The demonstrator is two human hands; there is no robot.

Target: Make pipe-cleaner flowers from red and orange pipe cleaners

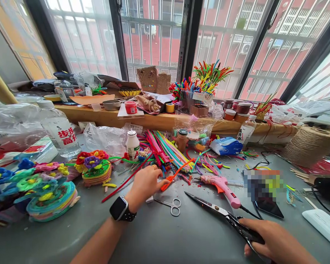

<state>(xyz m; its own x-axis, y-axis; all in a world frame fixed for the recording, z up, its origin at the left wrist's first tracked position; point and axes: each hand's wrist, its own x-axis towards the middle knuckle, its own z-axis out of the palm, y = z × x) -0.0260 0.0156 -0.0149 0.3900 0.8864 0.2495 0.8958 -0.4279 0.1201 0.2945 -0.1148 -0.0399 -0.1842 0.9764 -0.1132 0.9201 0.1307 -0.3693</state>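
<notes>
In the head view my left hand (147,180), with a watch on its wrist, pinches an orange pipe cleaner (178,173) that looks looped at the near end. My right hand (275,240) is wrapped round the handles of large black-handled scissors (220,209). Their long blades point left and look almost closed. Small silver scissors (173,208) lie on the grey table between the hands. Behind the large blades rests a pink hot glue gun (220,185). A dark red pipe cleaner (126,178) stretches left of my left hand, partly hidden.
A heap of coloured pipe cleaners (178,156) lies beyond my left hand. Pipe-cleaner flowers on round bases (96,172) stand at left, near a water bottle (59,128). At right are a phone (272,209) and a twine spool (312,145). A cluttered ledge (99,114) runs below the windows.
</notes>
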